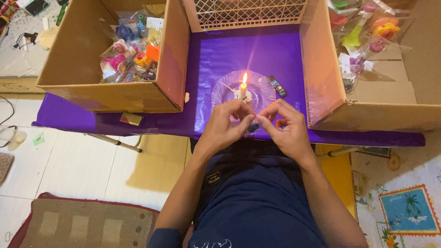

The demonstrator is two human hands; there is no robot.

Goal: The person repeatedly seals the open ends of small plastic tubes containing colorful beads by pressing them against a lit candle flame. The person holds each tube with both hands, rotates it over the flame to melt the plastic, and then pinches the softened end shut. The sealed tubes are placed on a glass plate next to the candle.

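Your left hand [225,124] and right hand [285,126] pinch a small dark plastic-wrapped piece [253,126] together, just before the lit white candle [243,87]; tall cardboard box walls [174,59] flank it closely.

The person wears a dark navy top with a small stitched patch on the chest. Both forearms are bare. A dark blue sleeve shows at the left elbow.

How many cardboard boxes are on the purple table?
2. One cardboard box stands left of the lit candle, full of bagged toys. The other box stands on the right, also holding bagged toys.
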